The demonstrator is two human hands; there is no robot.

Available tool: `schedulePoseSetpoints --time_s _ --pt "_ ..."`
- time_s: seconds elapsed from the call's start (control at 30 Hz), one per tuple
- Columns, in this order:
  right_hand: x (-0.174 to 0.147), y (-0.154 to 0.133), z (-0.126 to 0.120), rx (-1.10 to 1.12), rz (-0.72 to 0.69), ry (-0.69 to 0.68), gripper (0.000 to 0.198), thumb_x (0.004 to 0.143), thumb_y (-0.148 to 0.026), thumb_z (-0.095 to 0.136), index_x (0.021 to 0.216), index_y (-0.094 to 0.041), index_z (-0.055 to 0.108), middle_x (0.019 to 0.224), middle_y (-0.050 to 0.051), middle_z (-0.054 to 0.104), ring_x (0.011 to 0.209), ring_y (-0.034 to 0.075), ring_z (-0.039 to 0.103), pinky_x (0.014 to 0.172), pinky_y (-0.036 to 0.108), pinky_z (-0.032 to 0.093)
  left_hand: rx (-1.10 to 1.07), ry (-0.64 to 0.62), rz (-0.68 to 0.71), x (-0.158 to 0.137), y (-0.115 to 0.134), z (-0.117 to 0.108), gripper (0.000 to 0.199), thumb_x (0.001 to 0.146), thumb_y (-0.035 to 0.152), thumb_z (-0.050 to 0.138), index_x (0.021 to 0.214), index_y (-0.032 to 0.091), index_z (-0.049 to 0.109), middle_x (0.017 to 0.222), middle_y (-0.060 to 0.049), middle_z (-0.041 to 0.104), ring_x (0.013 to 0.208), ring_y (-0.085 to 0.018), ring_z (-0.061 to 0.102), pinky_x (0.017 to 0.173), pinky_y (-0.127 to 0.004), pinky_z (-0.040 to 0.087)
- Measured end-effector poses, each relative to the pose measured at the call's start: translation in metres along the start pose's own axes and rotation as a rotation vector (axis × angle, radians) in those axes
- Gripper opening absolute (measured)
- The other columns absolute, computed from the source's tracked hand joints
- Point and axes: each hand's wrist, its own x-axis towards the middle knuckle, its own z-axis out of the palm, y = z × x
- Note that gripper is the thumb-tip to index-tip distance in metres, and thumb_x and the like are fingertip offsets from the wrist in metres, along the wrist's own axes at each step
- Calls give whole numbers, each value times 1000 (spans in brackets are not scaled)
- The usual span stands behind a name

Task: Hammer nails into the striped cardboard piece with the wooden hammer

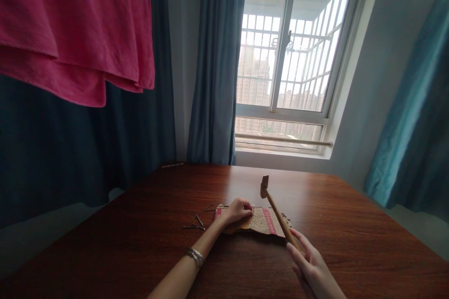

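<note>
A flat, tan, speckled piece [259, 219] with pink bands and an uneven edge lies on the table; it looks like leather or board, but I cannot tell which. My left hand [239, 211] rests over its left half, fingers pinched together near its far middle. Something small and thin seems to stick up at those fingertips, too small to name. My right hand [308, 261] is wrapped round the wooden handle of a mallet [280, 219]. The mallet's head is raised at an angle above and beyond the piece. Several thin dark metal rods [198, 220] lie loose left of the piece.
The brown wooden table [140, 243] reaches to the wall below a barred window [280, 56]. Dark blue curtains [215, 65] hang at both sides, and a pink cloth [87, 23] hangs at upper left. Small dark bits [286, 217] lie by the piece's right end.
</note>
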Motion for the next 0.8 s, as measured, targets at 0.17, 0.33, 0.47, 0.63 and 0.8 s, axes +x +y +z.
schedulePoseSetpoints --time_s 0.17,0.33,0.47,0.63,0.8 --pt "17 11 -39 -392 -68 154 55 75 -53 47 115 -15 44 48 -6 44 43 13 43 43 24 32 47 -25 53 -1 5 -12 23 70 32 61 85 15 68 84 -3 62 77 -14 54 69 -21 40" --pt "33 32 -84 -745 -54 331 47 72 -47 50 108 -18 56 76 7 69 74 23 62 69 29 44 90 -86 69 -4 6 -33 52 54 50 72 97 21 66 99 -7 57 98 -22 48 86 -28 39" --pt "37 40 -105 -908 -12 415 41 70 -48 49 101 -23 62 81 7 71 82 26 64 71 31 45 196 -264 -16 -11 12 -43 81 43 60 72 114 26 55 112 -6 47 110 -27 39 92 -34 36" --pt "40 41 -115 -1041 76 418 41 72 -49 46 99 -22 60 80 8 71 83 29 64 73 36 44 323 -366 -95 -15 23 -42 87 41 65 68 117 27 50 119 -6 38 112 -29 35 92 -39 36" --pt "41 38 -116 -1077 138 387 42 73 -49 43 99 -21 60 82 9 71 81 29 64 72 37 44 356 -385 -68 -14 25 -38 90 41 66 68 119 25 46 120 -6 36 111 -28 34 96 -38 30"
